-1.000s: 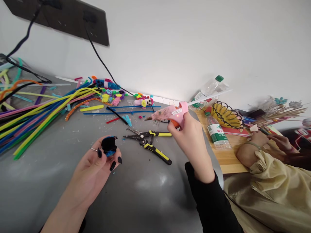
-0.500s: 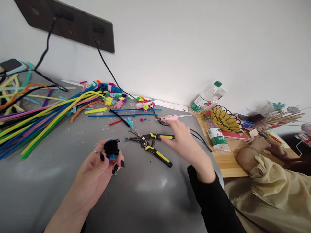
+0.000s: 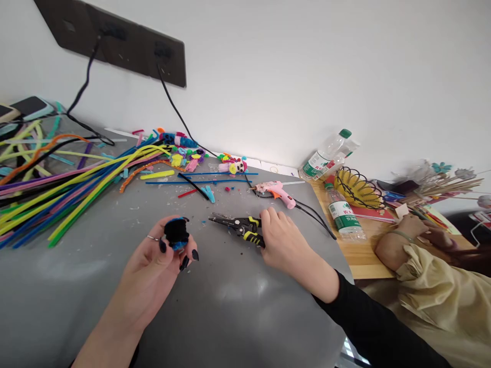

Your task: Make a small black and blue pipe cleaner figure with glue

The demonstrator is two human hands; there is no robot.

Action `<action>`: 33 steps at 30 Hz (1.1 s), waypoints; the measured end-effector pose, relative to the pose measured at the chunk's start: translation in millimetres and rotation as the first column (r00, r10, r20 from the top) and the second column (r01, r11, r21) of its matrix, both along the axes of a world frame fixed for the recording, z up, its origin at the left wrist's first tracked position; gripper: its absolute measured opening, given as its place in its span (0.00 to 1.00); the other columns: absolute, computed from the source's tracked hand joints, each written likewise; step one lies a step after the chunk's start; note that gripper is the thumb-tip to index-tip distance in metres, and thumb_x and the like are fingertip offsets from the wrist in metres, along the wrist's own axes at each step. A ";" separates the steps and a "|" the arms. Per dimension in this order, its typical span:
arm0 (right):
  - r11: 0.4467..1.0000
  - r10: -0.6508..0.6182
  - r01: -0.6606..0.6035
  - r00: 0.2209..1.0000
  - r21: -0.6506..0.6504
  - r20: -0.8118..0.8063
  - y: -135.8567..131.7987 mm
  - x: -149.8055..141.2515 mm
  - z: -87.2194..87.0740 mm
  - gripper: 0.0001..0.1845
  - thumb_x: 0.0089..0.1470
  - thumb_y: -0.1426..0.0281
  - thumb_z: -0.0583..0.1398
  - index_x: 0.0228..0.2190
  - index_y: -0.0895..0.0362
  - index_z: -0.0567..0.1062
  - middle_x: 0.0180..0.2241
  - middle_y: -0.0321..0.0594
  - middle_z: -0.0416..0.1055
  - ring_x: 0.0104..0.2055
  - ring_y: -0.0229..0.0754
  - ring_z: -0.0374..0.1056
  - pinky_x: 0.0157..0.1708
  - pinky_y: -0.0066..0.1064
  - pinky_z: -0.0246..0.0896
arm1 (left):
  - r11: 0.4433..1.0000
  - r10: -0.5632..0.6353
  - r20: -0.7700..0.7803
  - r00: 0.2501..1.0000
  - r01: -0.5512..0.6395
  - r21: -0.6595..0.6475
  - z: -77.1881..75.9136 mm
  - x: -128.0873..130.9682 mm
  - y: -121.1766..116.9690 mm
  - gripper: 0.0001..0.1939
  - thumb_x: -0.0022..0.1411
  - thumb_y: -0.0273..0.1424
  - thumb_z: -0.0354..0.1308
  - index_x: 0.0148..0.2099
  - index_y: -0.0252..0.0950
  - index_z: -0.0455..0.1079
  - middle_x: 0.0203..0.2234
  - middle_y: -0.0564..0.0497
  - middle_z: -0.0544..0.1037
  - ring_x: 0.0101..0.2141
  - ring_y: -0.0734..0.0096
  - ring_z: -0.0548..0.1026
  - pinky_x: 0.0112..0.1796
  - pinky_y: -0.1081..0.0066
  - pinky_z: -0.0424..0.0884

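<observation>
In my left hand (image 3: pixel 153 271) is a small fuzzy black and blue piece (image 3: pixel 176 232), pinched between thumb and fingers; it looks like coiled pipe cleaner. My right hand (image 3: pixel 282 237) wraps round the handles of black and yellow wire-stripper pliers (image 3: pixel 240 227), whose jaws point left on the grey table (image 3: pixel 215 306). Behind that hand lies a pink glue gun (image 3: pixel 276 190) with its cord running right. Past the jaws are a bent black pipe cleaner (image 3: pixel 194 187) and short light-blue pieces (image 3: pixel 208 193).
Long coloured pipe cleaners (image 3: pixel 84 189) cover the left side. Small fuzzy figures (image 3: pixel 232 166) line the wall. At right, a wooden table (image 3: pixel 347 255) bears water bottles (image 3: pixel 345 214) and a yellow wire basket (image 3: pixel 356 189). A co-worker's arm (image 3: pixel 399 245) rests there.
My right hand has come down onto the pliers and closed round their handles, bringing them together. The glue gun is now uncovered. My left hand still holds the fuzzy piece.
</observation>
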State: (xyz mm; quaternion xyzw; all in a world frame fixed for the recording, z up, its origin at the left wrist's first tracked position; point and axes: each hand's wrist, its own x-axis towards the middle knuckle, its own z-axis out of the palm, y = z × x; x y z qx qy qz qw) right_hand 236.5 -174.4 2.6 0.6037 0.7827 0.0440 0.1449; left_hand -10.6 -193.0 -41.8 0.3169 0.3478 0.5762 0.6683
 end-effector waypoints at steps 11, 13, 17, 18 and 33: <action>0.976 -0.217 0.131 0.528 -0.174 -0.821 -92.6 0.9 7.8 0.10 0.51 0.71 0.64 0.38 0.52 0.74 0.29 0.32 0.74 0.29 0.40 0.69 0.30 0.26 0.65 | 0.965 0.207 -0.073 0.976 -0.192 0.181 -13.1 3.0 -0.7 0.18 0.59 0.44 0.77 0.49 0.48 0.80 0.29 0.53 0.84 0.30 0.64 0.83 0.32 0.69 0.73; 0.958 -0.285 0.119 0.513 -0.262 -0.810 -107.9 -8.8 -0.9 0.18 0.43 0.74 0.67 0.39 0.50 0.77 0.30 0.32 0.77 0.31 0.41 0.73 0.31 0.24 0.68 | 0.954 0.212 -0.102 0.972 -0.183 0.236 -13.9 2.5 -2.2 0.18 0.61 0.41 0.77 0.50 0.48 0.78 0.29 0.53 0.85 0.31 0.63 0.84 0.32 0.68 0.75; 0.953 -0.295 0.069 0.438 -0.295 -0.850 -118.5 -22.5 -22.6 0.21 0.38 0.73 0.69 0.38 0.49 0.78 0.30 0.32 0.78 0.27 0.40 0.73 0.27 0.23 0.68 | 0.951 0.250 -0.129 0.960 -0.219 0.218 -7.2 7.2 -7.0 0.17 0.60 0.34 0.77 0.49 0.51 0.77 0.32 0.55 0.84 0.31 0.60 0.84 0.35 0.63 0.78; 0.957 -0.285 0.072 0.433 -0.283 -0.855 -118.6 -24.3 -26.7 0.21 0.37 0.72 0.69 0.38 0.49 0.78 0.29 0.33 0.78 0.26 0.40 0.73 0.25 0.23 0.67 | 0.951 0.260 -0.122 0.958 -0.232 0.204 -5.4 8.9 -7.9 0.17 0.60 0.34 0.77 0.48 0.51 0.77 0.32 0.55 0.84 0.30 0.60 0.83 0.36 0.61 0.79; 0.943 -0.326 0.107 0.468 -0.314 -0.821 -110.8 -27.0 -14.6 0.21 0.40 0.78 0.66 0.39 0.50 0.78 0.31 0.32 0.78 0.32 0.39 0.74 0.31 0.19 0.70 | 0.955 0.197 -0.125 0.972 -0.162 0.247 -6.4 6.6 -7.1 0.18 0.61 0.30 0.76 0.47 0.54 0.76 0.31 0.57 0.85 0.29 0.64 0.84 0.37 0.63 0.79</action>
